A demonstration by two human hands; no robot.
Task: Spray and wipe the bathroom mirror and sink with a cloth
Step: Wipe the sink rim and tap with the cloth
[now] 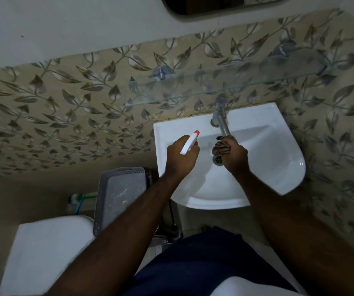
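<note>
The white sink (278, 167) is mounted on the leaf-patterned tiled wall, with a chrome tap (222, 122) at its back and a drain (217, 160) in the bowl. My left hand (178, 157) hovers over the left side of the bowl and grips a spray bottle (190, 143) by its white trigger head, orange nozzle pointing away from me. My right hand (233, 154) is just under the tap spout with its fingers curled. I cannot tell whether it holds anything. The mirror's (204, 5) lower edge shows at the top. No cloth is visible.
A glass shelf (236, 82) juts out from the wall above the tap. A grey plastic basket (120, 195) stands left of the sink, beside a white toilet tank (50, 248). Pipes run below the sink.
</note>
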